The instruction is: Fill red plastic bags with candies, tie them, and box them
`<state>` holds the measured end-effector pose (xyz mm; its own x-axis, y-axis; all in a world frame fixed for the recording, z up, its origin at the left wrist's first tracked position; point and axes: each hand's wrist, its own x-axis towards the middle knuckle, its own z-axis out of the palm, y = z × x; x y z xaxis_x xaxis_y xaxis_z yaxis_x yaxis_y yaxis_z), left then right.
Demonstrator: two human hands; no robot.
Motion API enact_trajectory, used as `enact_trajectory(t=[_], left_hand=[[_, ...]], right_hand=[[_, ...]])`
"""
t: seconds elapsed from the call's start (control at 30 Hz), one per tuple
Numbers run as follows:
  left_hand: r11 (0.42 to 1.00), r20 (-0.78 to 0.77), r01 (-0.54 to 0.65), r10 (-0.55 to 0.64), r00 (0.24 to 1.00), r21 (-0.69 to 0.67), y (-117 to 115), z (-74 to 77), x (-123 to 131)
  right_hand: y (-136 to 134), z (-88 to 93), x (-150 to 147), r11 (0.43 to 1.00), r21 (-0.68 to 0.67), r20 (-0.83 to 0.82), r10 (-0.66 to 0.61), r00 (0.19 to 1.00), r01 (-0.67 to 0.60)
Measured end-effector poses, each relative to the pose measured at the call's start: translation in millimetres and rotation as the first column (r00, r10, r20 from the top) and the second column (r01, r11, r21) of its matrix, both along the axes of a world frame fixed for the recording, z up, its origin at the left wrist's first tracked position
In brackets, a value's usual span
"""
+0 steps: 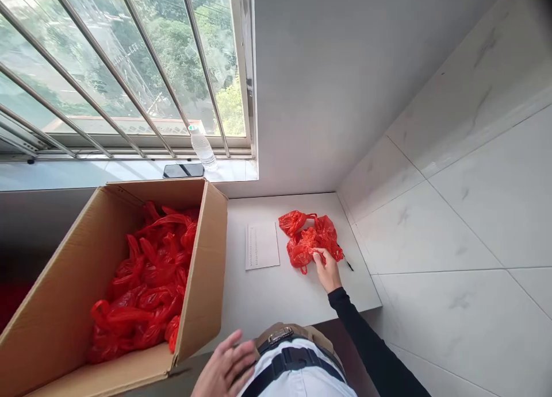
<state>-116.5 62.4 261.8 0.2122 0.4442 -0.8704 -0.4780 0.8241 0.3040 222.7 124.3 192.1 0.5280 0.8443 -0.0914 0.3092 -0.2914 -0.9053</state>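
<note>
Several knotted red plastic bags (325, 230) lie bunched together on the white table (250, 296) near the tiled wall. My right hand (328, 272) reaches in from the front, thumb and fingers pinched on the near edge of a red plastic bag in this bunch. What the bags contain cannot be made out. Low in the view, in front of my waist, my left hand (227, 365) is held in the air with its fingers apart and nothing in it. To its left stands an open cardboard box (211, 242) with many red plastic bags (146, 288) heaped inside.
A printed white sheet or booklet (262, 246) lies between the box and the bunch. A thin black object, perhaps a pen (348, 265), pokes out beside the bags. On the sill of the barred window are a clear bottle (202, 147) and a dark phone (183, 170).
</note>
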Motion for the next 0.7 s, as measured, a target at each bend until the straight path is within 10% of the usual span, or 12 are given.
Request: enact_trajectory(t=[0.17,0.3,0.7], left_hand=[[0.978,-0.062,0.122,-0.113,0.992,0.168,62.5,-11.9,86.1],[0.977,0.050,0.095,-0.106,0.993,0.192,75.1,-36.4,119.3],[0.932,0.051,0.107,-0.133,0.990,0.347,46.8,-7.2,135.8]], right_hand=[[-33.0,72.4,-37.6,0.968,0.085,-0.133,0.245,0.960,-0.235],[-61.5,112.0,-49.2,0.812,0.092,-0.266,0.578,0.772,-0.577],[-66.5,84.2,-28.5,0.939,-0.061,-0.259,0.314,0.913,-0.340]])
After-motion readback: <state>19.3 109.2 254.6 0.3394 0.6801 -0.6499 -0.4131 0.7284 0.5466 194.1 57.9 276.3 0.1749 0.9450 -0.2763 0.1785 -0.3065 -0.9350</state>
